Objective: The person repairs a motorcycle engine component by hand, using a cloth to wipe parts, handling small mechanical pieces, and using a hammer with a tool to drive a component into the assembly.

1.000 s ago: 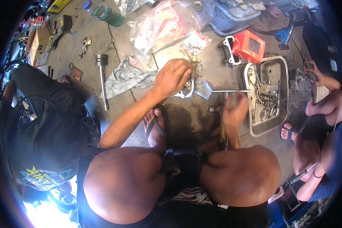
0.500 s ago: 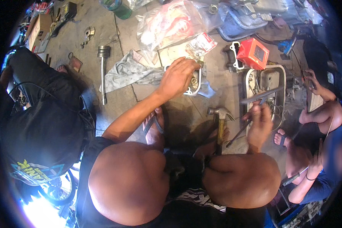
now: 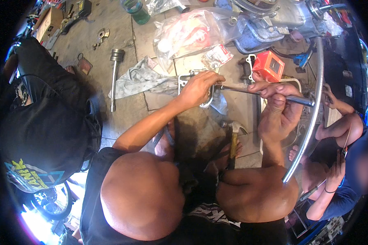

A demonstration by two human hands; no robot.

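Note:
My left hand [image 3: 199,88] is closed over a silver metal engine part [image 3: 184,81] with a pale rim, holding it on the floor beside a grey rag [image 3: 141,80]. My right hand [image 3: 279,112] grips the shaft of a T-handle socket wrench [image 3: 302,100]. Its long chrome crossbar stands out past my right hand. The shaft points left, its tip at the engine part by my left fingertips; whether it sits on a bolt is hidden.
A claw hammer [image 3: 234,141] stands near my feet. A red box [image 3: 268,66], a metal tray [image 3: 297,86] and plastic bags [image 3: 194,34] lie beyond. Another socket wrench [image 3: 114,81] lies left. One person crouches left; another person's hand [image 3: 335,171] holds a tool at right.
My right hand has come up and left with the T-handle wrench, swinging its shaft to the engine part. My left hand stays on that part.

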